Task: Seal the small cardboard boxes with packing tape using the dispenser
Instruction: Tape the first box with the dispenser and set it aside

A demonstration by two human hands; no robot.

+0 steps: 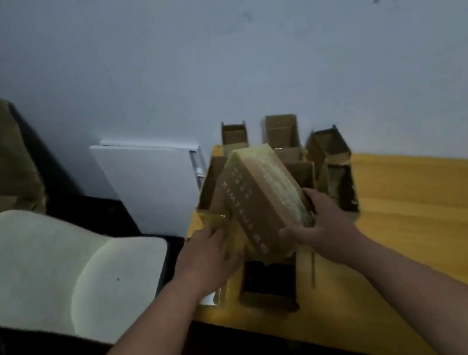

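Head view. My right hand [316, 219] grips the near end of a closed brown cardboard box with white lettering on its side [256, 201]: the thumb lies under the lower corner and the fingers curl over the top edge. The box is lifted and tilted, its far end higher and pointing toward the wall. A strip of glossy clear packing tape [279, 182] runs along its top face.

My left hand [209, 257] rests, fingers loosely spread, on the yellowish flap of an open cardboard box [213, 192] just left of the held box, pressing on it without curling round it.

Both boxes sit over the left end of a yellow wooden table [428, 203]. Behind them, three open brown cardboard boxes [281, 129] stand near the pale blue wall [207, 44]. A dark open-topped box [268, 281] lies on the table between my forearms. A cream padded chair seat [59, 273] stands left of the table, and a white flat panel [152, 186] leans against the wall.
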